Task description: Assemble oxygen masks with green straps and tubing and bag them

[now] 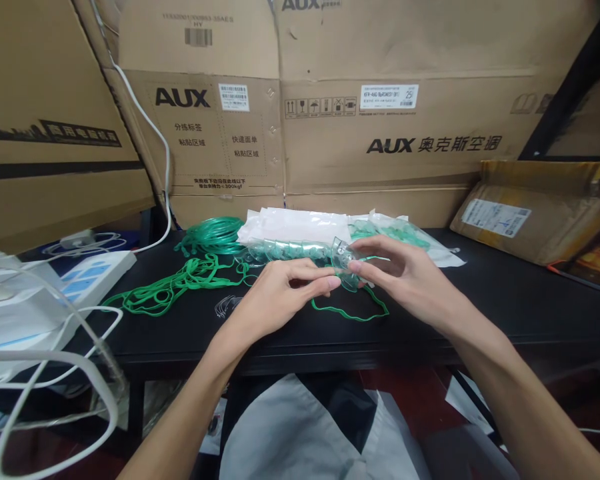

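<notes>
My right hand (410, 270) is closed on a clear greenish plastic mask (341, 253), held just above the black table. At the mask's lower edge, my left hand (285, 293) pinches a green elastic strap (353, 313); its loop hangs below and to the right. Where the strap meets the mask is partly hidden by my fingers. Behind my hands lies a row of nested clear masks (293, 251). Left of them are a tangled bundle of green straps (180, 288) and a small pile of thin metal strips (226, 306).
Coiled green tubing (213, 235) and white plastic packaging (295, 223) lie at the back, beside a clear bag with green contents (400, 230). A white power strip (97, 273) with cables is on the left. A taped cardboard box (525, 207) stands right; large cartons (325, 153) wall the back.
</notes>
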{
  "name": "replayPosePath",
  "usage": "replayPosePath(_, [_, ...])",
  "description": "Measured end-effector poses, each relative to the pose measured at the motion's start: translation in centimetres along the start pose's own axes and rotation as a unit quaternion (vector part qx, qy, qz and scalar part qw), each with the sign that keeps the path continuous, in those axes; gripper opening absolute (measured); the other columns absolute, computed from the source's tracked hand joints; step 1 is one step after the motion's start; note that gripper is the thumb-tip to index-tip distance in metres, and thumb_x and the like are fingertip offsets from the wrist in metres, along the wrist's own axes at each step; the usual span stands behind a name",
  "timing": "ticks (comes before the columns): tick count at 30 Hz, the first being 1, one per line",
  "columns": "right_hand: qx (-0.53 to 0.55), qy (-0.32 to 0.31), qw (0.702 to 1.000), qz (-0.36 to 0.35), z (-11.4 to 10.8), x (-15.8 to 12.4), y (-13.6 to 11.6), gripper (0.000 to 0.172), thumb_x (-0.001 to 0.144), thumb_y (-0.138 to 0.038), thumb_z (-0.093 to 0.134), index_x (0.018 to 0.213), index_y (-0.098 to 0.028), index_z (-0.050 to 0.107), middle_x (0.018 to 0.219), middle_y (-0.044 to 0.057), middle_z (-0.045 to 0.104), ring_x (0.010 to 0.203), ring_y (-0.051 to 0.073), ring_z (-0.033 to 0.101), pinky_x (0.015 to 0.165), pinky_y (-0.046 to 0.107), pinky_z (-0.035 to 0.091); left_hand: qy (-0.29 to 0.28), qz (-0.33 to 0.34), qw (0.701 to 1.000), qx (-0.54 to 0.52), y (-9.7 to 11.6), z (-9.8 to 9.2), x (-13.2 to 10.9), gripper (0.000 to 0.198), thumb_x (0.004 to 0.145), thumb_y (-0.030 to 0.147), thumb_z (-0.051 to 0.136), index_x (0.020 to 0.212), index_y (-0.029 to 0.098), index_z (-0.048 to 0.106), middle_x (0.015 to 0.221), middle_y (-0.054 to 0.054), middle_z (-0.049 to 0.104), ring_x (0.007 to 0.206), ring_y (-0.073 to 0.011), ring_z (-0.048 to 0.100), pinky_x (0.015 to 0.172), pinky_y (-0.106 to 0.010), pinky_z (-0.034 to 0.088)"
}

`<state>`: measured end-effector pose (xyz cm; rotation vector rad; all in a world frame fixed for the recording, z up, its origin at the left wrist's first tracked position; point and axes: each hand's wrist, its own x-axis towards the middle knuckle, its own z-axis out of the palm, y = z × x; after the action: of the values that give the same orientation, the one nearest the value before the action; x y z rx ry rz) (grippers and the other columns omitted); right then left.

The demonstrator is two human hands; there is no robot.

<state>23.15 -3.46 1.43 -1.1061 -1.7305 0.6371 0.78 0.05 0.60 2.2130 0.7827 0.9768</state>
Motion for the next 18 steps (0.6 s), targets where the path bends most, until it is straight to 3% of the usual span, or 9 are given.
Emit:
replayPosePath(3, [0.046,-0.015,0.999,-0.004,0.4,0.1,0.2,0.026,0.091,-0.041,0.070,0.111,-0.028,0.059,0.086,-0.002,0.070,0.071,0.018,0.070,0.069,0.034,0.057,-0.014,-0.016,0.999,-0.031,0.0,0.1,0.0,0.037,0.096,0.048,0.061,0.077,0.020,0.076,0.085,-0.001,0.068,0.079,-0.0153,0.058,0.073,-0.027,0.041])
replayPosePath(5, [0.056,-0.016,0.998,-0.014,0.7,0.1,0.3,0.025,0.092,-0.042,0.068,0.111,-0.028,0.058,0.090,-0.001,0.069,0.073,0.019,0.070,0.069,0.034,0.058,-0.008,-0.025,0.998,-0.048,0.0,0.3,0.1,0.038,0.096,0.048,0.060,0.076,0.019,0.075,0.082,0.000,0.068,0.079,-0.0156,0.058,0.074,-0.027,0.041])
replayPosePath(9, [0.017,-0.019,0.998,-0.049,1.1,0.0,0.1,0.022,0.095,-0.041,0.064,0.113,-0.029,0.067,0.125,0.004,0.067,0.105,0.023,0.069,0.089,0.037,0.057,0.012,-0.039,0.997,-0.067,-0.1,0.8,0.4,0.036,0.096,0.046,0.061,0.079,0.019,0.077,0.080,0.000,0.071,0.079,-0.0159,0.059,0.075,-0.027,0.041])
replayPosePath(13, [-0.016,-0.007,0.996,-0.083,1.1,-0.1,-0.3,0.017,0.092,-0.039,0.070,0.103,-0.028,0.076,0.137,0.005,0.063,0.131,0.026,0.055,0.099,0.035,0.051,0.026,-0.048,0.995,-0.083,-0.3,0.9,0.4,0.034,0.095,0.048,0.062,0.086,0.019,0.078,0.081,0.000,0.072,0.078,-0.0160,0.059,0.075,-0.027,0.041])
replayPosePath(18, [0.004,0.020,0.995,-0.093,1.2,-0.1,-0.4,0.010,0.092,-0.032,0.070,0.089,-0.025,0.077,0.129,0.006,0.068,0.126,0.026,0.060,0.093,0.034,0.053,0.003,-0.057,0.993,-0.104,0.1,0.9,0.3,0.034,0.095,0.048,0.061,0.088,0.020,0.078,0.080,0.001,0.069,0.073,-0.0139,0.053,0.070,-0.026,0.040])
